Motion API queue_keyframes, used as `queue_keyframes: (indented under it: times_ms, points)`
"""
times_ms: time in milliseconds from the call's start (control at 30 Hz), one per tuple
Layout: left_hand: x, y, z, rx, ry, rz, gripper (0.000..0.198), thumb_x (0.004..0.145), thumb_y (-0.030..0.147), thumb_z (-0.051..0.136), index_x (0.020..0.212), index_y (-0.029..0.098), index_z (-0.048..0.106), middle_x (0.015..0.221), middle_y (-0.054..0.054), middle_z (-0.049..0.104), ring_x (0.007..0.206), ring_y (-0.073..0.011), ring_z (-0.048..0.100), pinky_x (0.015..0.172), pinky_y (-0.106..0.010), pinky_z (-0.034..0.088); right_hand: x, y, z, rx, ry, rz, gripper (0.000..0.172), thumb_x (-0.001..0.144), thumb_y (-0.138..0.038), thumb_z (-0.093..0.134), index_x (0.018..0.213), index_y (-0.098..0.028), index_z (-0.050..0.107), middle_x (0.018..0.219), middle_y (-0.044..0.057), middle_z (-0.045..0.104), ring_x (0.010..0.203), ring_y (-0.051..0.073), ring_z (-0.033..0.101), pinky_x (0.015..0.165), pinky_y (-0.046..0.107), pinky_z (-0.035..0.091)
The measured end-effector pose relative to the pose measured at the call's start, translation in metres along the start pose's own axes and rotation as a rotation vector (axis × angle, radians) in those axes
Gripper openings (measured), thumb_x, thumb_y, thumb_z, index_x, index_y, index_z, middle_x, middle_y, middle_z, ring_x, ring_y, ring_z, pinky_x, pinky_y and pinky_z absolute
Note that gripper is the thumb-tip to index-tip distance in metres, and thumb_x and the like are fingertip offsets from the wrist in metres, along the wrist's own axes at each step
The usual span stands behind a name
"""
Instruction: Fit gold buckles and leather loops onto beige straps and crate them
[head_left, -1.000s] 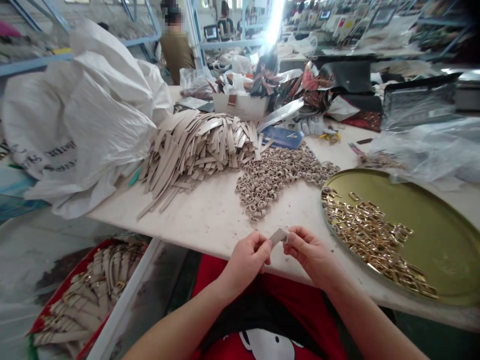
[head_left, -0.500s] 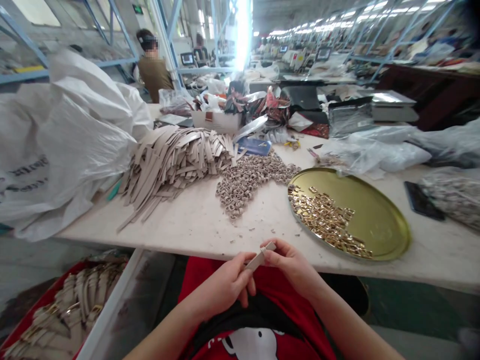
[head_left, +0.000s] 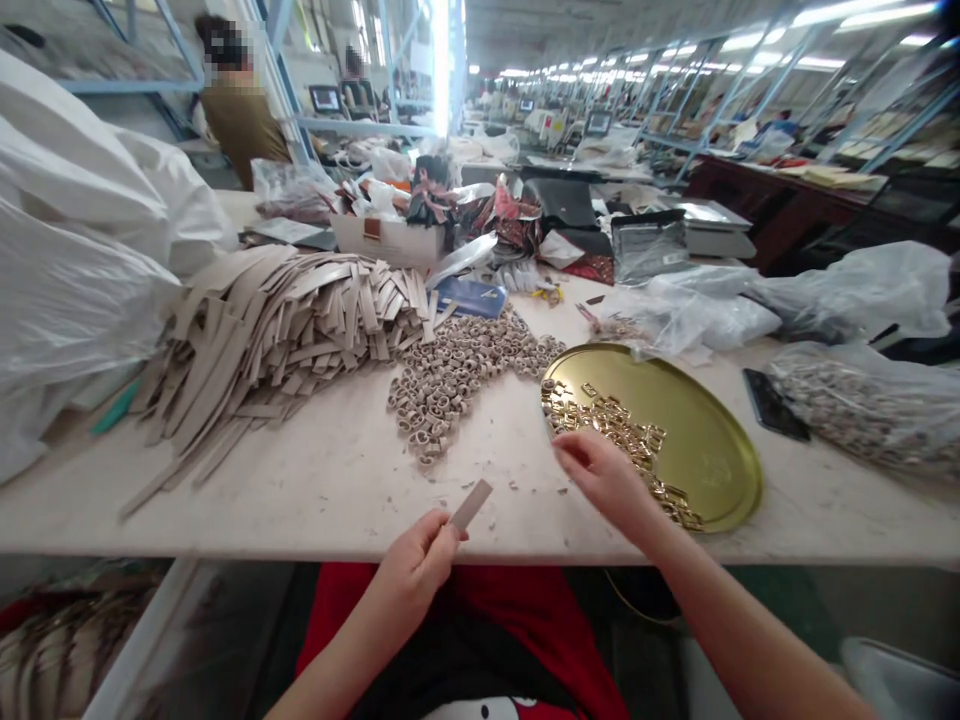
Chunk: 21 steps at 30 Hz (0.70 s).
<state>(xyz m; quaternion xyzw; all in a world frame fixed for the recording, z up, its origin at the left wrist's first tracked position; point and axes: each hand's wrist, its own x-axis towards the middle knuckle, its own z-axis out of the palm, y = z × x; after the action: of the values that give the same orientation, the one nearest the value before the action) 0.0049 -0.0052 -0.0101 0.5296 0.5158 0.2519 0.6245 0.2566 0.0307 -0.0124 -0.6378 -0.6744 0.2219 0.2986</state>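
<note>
My left hand [head_left: 420, 555] is closed round one end of a flat beige leather strap [head_left: 472, 503]. The strap's free end points up and to the right, above the table's front edge. My right hand [head_left: 600, 475] is at the near left rim of a round gold tray [head_left: 709, 430], fingers curled together; what they hold, if anything, is hidden. Small gold buckles [head_left: 615, 418] lie heaped on the tray's left side. Left of the tray is a pile of small beige leather loops [head_left: 435, 395]. Many more beige straps [head_left: 285, 310] are piled further left.
A phone [head_left: 776, 403] and a clear bag of small beige pieces [head_left: 862, 410] lie right of the tray. A large white sack [head_left: 82, 230] stands at the left. Plastic bags [head_left: 675, 305] and a white box [head_left: 390, 240] are further back. Finished-looking straps [head_left: 67, 650] fill a container below left.
My right hand has left the strap and moved up and right to the tray. My left hand keeps the strap, now further left in view. The camera view has shifted too.
</note>
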Motion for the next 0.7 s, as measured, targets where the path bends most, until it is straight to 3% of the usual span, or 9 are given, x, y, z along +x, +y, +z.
queue_keyframes:
  times_ms: [33,100,300,500,700]
  points:
    - [0.003,-0.002,0.0,-0.039,-0.006,-0.029,0.029,0.082,0.043,0.04,0.076,0.017,0.051,0.047,0.008,0.027,0.042,-0.0086,0.027,0.042,-0.02,0.021,0.016,0.014,-0.009,-0.186,0.038,0.006,0.017,0.083,-0.026,0.046,0.086,-0.02,0.061,0.088,0.007,0.059,0.076,0.019,0.055,0.07,0.031,0.041]
    - [0.009,-0.004,0.001,-0.065,-0.019,-0.058,0.027,0.08,0.042,0.041,0.074,0.018,0.05,0.045,0.009,0.025,0.04,-0.008,0.024,0.041,-0.02,0.018,0.043,0.039,-0.02,-0.488,-0.043,0.027,0.02,0.084,-0.023,0.044,0.085,-0.018,0.063,0.089,0.009,0.059,0.08,0.021,0.055,0.071,0.031,0.039]
    - [0.018,-0.003,0.006,0.019,-0.084,-0.038,0.025,0.083,0.037,0.037,0.072,0.017,0.048,0.043,0.008,0.031,0.039,-0.0079,0.027,0.042,-0.021,0.022,0.081,0.07,-0.025,-0.531,-0.193,0.053,0.007,0.072,-0.023,0.058,0.07,-0.019,0.064,0.076,0.005,0.06,0.071,0.018,0.055,0.062,0.027,0.036]
    - [0.008,0.004,0.01,0.086,-0.101,-0.016,0.024,0.085,0.033,0.036,0.069,0.018,0.046,0.05,0.006,0.046,0.04,-0.0072,0.032,0.044,-0.021,0.024,0.066,0.065,-0.031,-0.422,-0.114,0.055,0.017,0.076,-0.033,0.054,0.07,-0.018,0.058,0.074,0.004,0.06,0.069,0.017,0.053,0.062,0.026,0.036]
    - [-0.011,0.011,0.016,0.123,-0.109,0.019,0.025,0.084,0.033,0.038,0.066,0.018,0.045,0.048,0.006,0.046,0.04,-0.0076,0.034,0.044,-0.021,0.026,0.04,0.052,-0.032,-0.2,-0.05,0.112,0.019,0.073,-0.035,0.056,0.062,-0.019,0.054,0.07,0.003,0.063,0.067,0.018,0.054,0.061,0.028,0.037]
